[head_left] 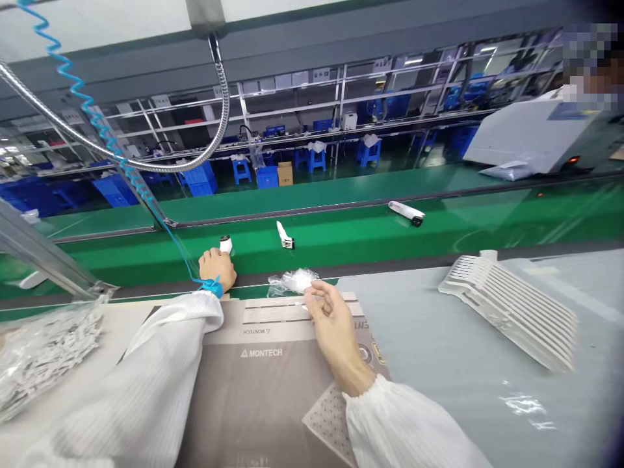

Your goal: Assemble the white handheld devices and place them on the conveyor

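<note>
Carton lid printed MONTECH (273,383) lies under both forearms, its card matte and flat, the white ribbed sleeves (160,364) resting across it. At the carton's far edge, the right hand (331,318) hangs with thumb and fingertips nearly together, just beside a crumpled clear plastic bag (292,281); whether anything sits in that pinch, I cannot tell. The left hand (216,270), a blue wrist strap (212,286) at its cuff, curls closed around a white cylindrical part (225,244) on the near edge of the green conveyor belt (341,244). The part looks light, stiff and smooth enough to slip, so the barrel seems the surest hold. Off the carton's left edge lies a bag of small silvery-white pieces (43,354). On the grey mat (487,409) to the right sits a white slatted plastic grille (507,309). Farther along the belt lie a white part (285,235) and a white tube with a dark end (406,212). Beyond stand blue stools (242,170) and metal shelving (292,110).
</note>
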Available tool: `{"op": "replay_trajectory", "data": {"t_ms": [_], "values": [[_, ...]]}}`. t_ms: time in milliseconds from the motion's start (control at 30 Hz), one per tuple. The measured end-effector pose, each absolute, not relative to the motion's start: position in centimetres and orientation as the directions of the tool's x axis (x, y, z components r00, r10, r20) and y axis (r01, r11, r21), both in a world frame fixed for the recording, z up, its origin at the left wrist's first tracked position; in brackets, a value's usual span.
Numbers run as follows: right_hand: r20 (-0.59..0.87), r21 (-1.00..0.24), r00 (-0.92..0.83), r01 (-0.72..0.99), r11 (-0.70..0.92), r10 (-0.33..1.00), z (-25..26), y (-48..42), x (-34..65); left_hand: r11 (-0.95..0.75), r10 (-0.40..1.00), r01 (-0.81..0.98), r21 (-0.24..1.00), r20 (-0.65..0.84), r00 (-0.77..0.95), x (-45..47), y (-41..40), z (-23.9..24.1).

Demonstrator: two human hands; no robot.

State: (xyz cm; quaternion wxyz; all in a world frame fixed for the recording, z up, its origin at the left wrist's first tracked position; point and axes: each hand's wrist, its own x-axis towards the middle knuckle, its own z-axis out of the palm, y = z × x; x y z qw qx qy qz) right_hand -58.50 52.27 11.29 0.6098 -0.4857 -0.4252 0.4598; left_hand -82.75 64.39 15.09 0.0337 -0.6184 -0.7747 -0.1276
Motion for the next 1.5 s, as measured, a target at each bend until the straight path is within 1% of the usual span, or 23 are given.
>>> {"op": "replay_trajectory", "data": {"t_ms": [100, 200, 367, 533, 633, 733, 800, 833, 867, 900, 933, 967, 1033, 1067, 1100, 1133, 1200, 1233, 1267, 1300, 1367, 1433, 1500], "values": [[0.075, -0.984, 0.237, -0.14, 0.11, 0.969, 11.6, 52.1, -58.7, 0.192, 0.958, 0.976, 0.107, 0.196, -0.21, -81.7, 66.2, 15.8], [0.069, -0.986, 0.244, -0.134, 0.104, 0.967, 11.7, 52.0, -58.8, 0.133, 0.978, 0.982, 0.135, 0.141, -0.151, -79.3, 68.9, 16.6], [0.056, -0.986, 0.228, -0.139, 0.09, 0.972, 11.5, 52.0, -58.7, 0.032, 0.997, 0.953, 0.301, 0.061, -0.052, -72.9, 71.5, 16.0], [0.037, -0.984, 0.23, -0.163, 0.076, 0.972, 11.5, 52.2, -58.5, 0.128, 0.986, 0.886, 0.446, 0.037, -0.161, -71.3, 70.9, 16.0], [0.005, -0.97, 0.201, -0.235, 0.054, 0.98, 11.9, 52.4, -58.5, 0.126, 0.99, 0.799, 0.588, -0.022, -0.14, -73.0, 69.0, 17.8], [-0.115, -0.901, 0.09, -0.428, -0.066, 0.989, 12.8, 52.2, -58.5, 0.051, 0.998, 0.679, 0.732, -0.061, -0.008, -74.8, 65.0, 20.3], [-0.204, -0.793, -0.109, -0.564, -0.229, 0.973, 13.6, 51.8, -58.6, -0.041, 0.984, 0.552, 0.833, -0.063, 0.168, -75.7, 61.3, 21.4], [-0.213, -0.739, -0.229, -0.598, -0.31, 0.95, 14.0, 51.5, -58.6, -0.09, 0.948, 0.419, 0.904, -0.051, 0.314, -76.0, 59.4, 21.6], [-0.202, -0.705, -0.34, -0.601, -0.377, 0.919, 14.3, 51.2, -58.7, -0.118, 0.903, 0.314, 0.942, -0.03, 0.429, -76.1, 57.6, 21.5], [-0.185, -0.699, -0.411, -0.583, -0.414, 0.892, 14.6, 51.0, -58.7, -0.15, 0.863, 0.248, 0.957, 0.005, 0.505, -76.2, 55.8, 21.1], [-0.173, -0.717, -0.434, -0.56, -0.415, 0.884, 14.7, 50.8, -58.8, -0.185, 0.848, 0.208, 0.96, 0.049, 0.528, -76.1, 54.3, 20.5], [-0.167, -0.749, -0.41, -0.539, -0.386, 0.897, 14.7, 50.7, -58.8, -0.215, 0.873, 0.193, 0.957, 0.101, 0.476, -75.9, 53.1, 19.6], [-0.141, -0.827, -0.278, -0.495, -0.268, 0.95, 14.2, 50.9, -59.0, -0.202, 0.967, 0.152, 0.968, 0.172, 0.19, -75.2, 51.3, 17.6], [-0.104, -0.863, -0.194, -0.47, -0.186, 0.975, 13.8, 51.1, -59.0, -0.152, 0.988, 0.112, 0.982, 0.147, 0.053, -74.8, 50.7, 16.7], [-0.049, -0.892, -0.126, -0.44, -0.1, 0.991, 13.4, 51.3, -59.1, -0.086, 0.996, 0.069, 0.994, 0.087, -0.013, -74.4, 50.3, 15.9], [0.012, -0.918, -0.081, -0.397, -0.021, 0.997, 13.0, 51.5, -59.1, -0.013, 1.0, 0.041, 0.999, 0.013, 0.0, -74.1, 50.0, 15.3], [0.124, -0.961, -0.04, -0.255, 0.11, 0.992, 12.4, 51.7, -58.9, 0.084, 0.985, 0.083, 0.993, -0.095, 0.146, -73.7, 49.5, 14.6], [0.165, -0.975, -0.023, -0.153, 0.159, 0.986, 12.3, 51.8, -58.7, 0.081, 0.974, 0.137, 0.987, -0.107, 0.198, -73.6, 49.3, 14.5], [0.201, -0.979, 0.0, -0.031, 0.201, 0.98, 12.3, 51.7, -58.5, 0.047, 0.974, 0.199, 0.979, -0.09, 0.208, -73.7, 49.2, 14.5], [0.244, -0.965, 0.032, 0.102, 0.24, 0.969, 12.4, 51.6, -58.2, -0.003, 0.981, 0.265, 0.964, -0.048, 0.185, -73.8, 49.1, 14.6], [0.369, -0.884, 0.076, 0.335, 0.325, 0.926, 12.8, 51.5, -57.7, -0.103, 0.99, 0.388, 0.916, 0.055, 0.133, -74.3, 48.9, 14.9], [0.511, -0.767, 0.056, 0.481, 0.426, 0.858, 13.3, 51.3, -57.2, -0.165, 0.985, 0.476, 0.864, 0.119, 0.126, -74.8, 48.8, 15.2], [0.603, -0.652, 0.001, 0.576, 0.493, 0.797, 13.6, 51.3, -56.9, -0.189, 0.982, 0.523, 0.831, 0.142, 0.128, -75.2, 48.7, 15.4]]}}
